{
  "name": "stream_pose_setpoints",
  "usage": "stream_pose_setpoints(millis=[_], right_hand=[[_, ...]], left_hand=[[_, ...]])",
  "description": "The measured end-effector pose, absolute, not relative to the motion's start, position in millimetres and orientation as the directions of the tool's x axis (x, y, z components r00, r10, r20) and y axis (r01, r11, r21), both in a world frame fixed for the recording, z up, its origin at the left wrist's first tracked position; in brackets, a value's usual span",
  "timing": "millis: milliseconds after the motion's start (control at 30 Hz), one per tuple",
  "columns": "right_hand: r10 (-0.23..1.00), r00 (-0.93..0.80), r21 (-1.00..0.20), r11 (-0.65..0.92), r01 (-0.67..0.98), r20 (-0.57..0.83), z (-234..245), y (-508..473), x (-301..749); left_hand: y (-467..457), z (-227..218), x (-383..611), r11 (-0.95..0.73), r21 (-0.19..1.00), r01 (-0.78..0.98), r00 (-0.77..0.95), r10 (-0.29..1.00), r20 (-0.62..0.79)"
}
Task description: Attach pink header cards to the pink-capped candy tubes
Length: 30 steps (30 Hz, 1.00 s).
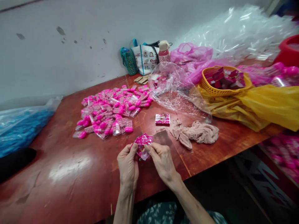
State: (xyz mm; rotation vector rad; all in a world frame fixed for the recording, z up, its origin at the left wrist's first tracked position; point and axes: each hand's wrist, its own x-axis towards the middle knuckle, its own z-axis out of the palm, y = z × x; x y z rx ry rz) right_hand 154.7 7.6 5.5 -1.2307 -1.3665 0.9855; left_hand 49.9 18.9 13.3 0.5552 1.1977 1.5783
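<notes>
My left hand (128,163) and my right hand (163,159) come together near the front of the table, each pinching one side of a small shiny pink printed packet (144,142). Part of the packet is hidden by my fingers, and its contents cannot be made out. Just beyond it lies a flat pink and white printed pack (162,119). A crumpled beige cloth (198,132) is to the right of that pack. Farther left is a loose heap of small clear containers with bright pink caps (112,109).
A yellow basket (215,91) of dark pink packets stands at right on yellow plastic sheeting (268,102). Clear plastic (179,96) lies mid-table. A white bag (144,59) and bottle (163,51) stand by the wall. A bag of blue items (23,127) is left.
</notes>
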Motion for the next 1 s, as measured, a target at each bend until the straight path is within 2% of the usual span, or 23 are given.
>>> stream_pose_setpoints(millis=[200,367,600,733,833,1000], right_hand=[[0.989,0.030,-0.978,0.141,0.153,0.148,11.0,7.2,151.1],[0.997,0.039,-0.996,0.058,0.067,0.061,10.1,6.3,147.2],[0.998,0.048,-0.999,0.030,0.033,0.032,7.9,6.8,148.3],[0.999,-0.002,-0.997,0.054,0.052,0.054,7.1,6.8,148.9],[0.997,-0.040,-0.995,0.075,0.061,0.072,5.6,5.9,146.4],[0.986,-0.135,-0.993,0.106,0.061,0.097,7.0,5.3,146.3]], left_hand=[[14.7,12.7,45.0,0.045,0.883,-0.467,-0.375,0.895,-0.243],[12.1,13.1,45.7,0.030,0.895,-0.444,-0.384,0.897,-0.221],[5.6,15.0,37.2,-0.068,0.975,-0.212,-0.453,0.891,-0.037],[7.5,23.8,23.8,-0.013,0.994,-0.112,-0.320,0.947,-0.024],[9.0,25.1,17.6,-0.006,0.992,-0.129,-0.261,0.965,-0.028],[7.1,17.4,19.0,-0.040,0.968,-0.248,-0.330,0.943,-0.046]])
